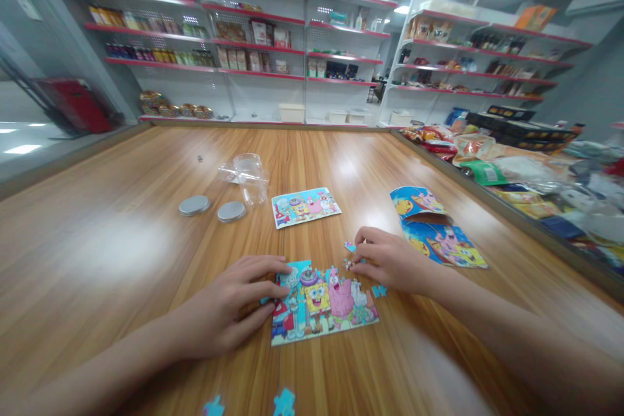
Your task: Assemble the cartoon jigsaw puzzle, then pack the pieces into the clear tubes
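A colourful cartoon jigsaw puzzle (324, 305) lies on the wooden table (146, 240) right in front of me. My left hand (234, 309) rests flat with its fingers stretched onto the puzzle's left edge. My right hand (387, 260) is at the puzzle's top right corner, fingers pinched on a small puzzle piece (350, 264). Another loose piece (350, 246) lies just above those fingertips, and one blue piece (379, 290) sits under the right hand's heel. A reference picture card (305, 207) lies further back.
Two round metal lids (194, 205) and clear plastic jars (249, 177) stand left of the card. Printed bags (441, 237) lie to the right. Two loose blue pieces (284, 402) sit near the table's front edge. Snack goods pile at the right; store shelves (253, 45) stand behind.
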{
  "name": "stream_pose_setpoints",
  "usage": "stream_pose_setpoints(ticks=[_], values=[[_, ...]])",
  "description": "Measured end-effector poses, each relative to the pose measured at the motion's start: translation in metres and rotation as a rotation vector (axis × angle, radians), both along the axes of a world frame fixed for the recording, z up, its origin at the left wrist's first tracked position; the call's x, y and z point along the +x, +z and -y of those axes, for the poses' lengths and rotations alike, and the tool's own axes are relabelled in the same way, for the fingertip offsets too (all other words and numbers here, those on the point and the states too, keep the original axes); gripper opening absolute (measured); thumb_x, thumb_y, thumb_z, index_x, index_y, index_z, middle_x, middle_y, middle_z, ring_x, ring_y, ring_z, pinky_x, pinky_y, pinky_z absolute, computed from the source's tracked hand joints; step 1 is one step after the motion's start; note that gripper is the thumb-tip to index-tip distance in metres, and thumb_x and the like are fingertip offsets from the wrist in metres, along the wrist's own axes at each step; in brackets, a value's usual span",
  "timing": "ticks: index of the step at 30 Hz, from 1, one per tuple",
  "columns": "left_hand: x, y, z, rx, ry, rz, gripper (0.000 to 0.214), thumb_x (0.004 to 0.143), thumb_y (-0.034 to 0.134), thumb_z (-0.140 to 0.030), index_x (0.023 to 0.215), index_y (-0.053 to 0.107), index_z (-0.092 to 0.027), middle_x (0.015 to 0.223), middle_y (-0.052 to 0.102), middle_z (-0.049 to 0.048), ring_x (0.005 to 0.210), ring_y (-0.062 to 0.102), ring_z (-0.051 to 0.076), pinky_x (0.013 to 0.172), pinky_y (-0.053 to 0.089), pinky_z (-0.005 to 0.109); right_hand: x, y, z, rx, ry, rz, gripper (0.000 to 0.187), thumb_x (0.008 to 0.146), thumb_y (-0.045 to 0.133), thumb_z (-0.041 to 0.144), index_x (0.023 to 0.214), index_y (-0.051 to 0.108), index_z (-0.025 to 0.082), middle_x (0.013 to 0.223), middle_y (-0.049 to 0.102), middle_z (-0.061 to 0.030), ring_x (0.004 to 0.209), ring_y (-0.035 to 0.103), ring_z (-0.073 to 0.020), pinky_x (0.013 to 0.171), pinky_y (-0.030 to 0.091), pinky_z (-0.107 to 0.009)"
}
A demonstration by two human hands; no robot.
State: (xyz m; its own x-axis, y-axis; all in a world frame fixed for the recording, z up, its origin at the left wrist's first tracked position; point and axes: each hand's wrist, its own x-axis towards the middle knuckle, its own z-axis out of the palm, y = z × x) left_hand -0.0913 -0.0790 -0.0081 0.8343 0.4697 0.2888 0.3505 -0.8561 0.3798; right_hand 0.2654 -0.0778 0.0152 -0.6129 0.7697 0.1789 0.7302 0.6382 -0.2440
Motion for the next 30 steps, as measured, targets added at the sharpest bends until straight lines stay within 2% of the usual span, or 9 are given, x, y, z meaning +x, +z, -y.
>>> stream_pose_setpoints(ticks=[2, 7, 17, 22, 30], values=[[0.0001, 0.0000, 0.0001, -0.002, 0.002, 0.000, 0.033, 0.092, 0.054, -0.011, 0.121, 0.065, -0.024, 0.140, 0.055, 0.0106, 0.137, 0.049, 0.028, 0.110, 0.048, 0.049, 0.0005, 0.0003, 0.0000, 0.006, -0.007, -0.003, 0.015, 0.094, 0.065, 0.032, 0.093, 0.073, 0.019, 0.095, 0.060, -0.0064, 0.086, 0.060, -0.0174, 0.076, 0.046, -0.030], [-0.0001, -0.0002, -0.0005, -0.002, -0.009, -0.001, 0.034, 0.092, 0.053, -0.010, 0.122, 0.064, -0.023, 0.141, 0.054, 0.0116, 0.138, 0.048, 0.028, 0.111, 0.047, 0.049, 0.0010, 0.0005, 0.0005, 0.004, 0.050, 0.005, 0.020, 0.098, 0.059, 0.026, 0.113, 0.072, 0.025, 0.102, 0.060, -0.0075, 0.091, 0.060, -0.0182, 0.079, 0.046, -0.031], [0.0006, 0.0028, 0.0008, -0.022, 0.001, 0.026, 0.034, 0.090, 0.056, -0.011, 0.121, 0.066, -0.024, 0.140, 0.057, 0.0115, 0.136, 0.051, 0.029, 0.111, 0.048, 0.048, -0.0022, 0.0024, 0.0001, -0.059, -0.031, -0.012, 0.008, 0.094, 0.065, 0.023, 0.097, 0.070, 0.018, 0.097, 0.061, -0.0060, 0.090, 0.061, -0.0185, 0.080, 0.048, -0.032], [0.0005, 0.0035, 0.0006, -0.021, 0.006, 0.029, 0.035, 0.090, 0.057, -0.011, 0.121, 0.067, -0.024, 0.140, 0.057, 0.0112, 0.136, 0.051, 0.029, 0.110, 0.048, 0.048, -0.0037, 0.0044, 0.0007, -0.056, -0.010, -0.031, 0.010, 0.094, 0.062, 0.020, 0.091, 0.070, 0.016, 0.093, 0.061, -0.0062, 0.088, 0.061, -0.0180, 0.078, 0.047, -0.031], [0.0006, 0.0041, 0.0005, -0.017, 0.004, 0.019, 0.036, 0.091, 0.055, -0.011, 0.122, 0.066, -0.025, 0.140, 0.057, 0.0107, 0.136, 0.050, 0.029, 0.110, 0.049, 0.046, -0.0018, 0.0056, 0.0024, -0.099, 0.084, -0.011, 0.011, 0.095, 0.062, 0.023, 0.096, 0.072, 0.018, 0.093, 0.061, -0.0057, 0.088, 0.059, -0.0170, 0.079, 0.046, -0.030]])
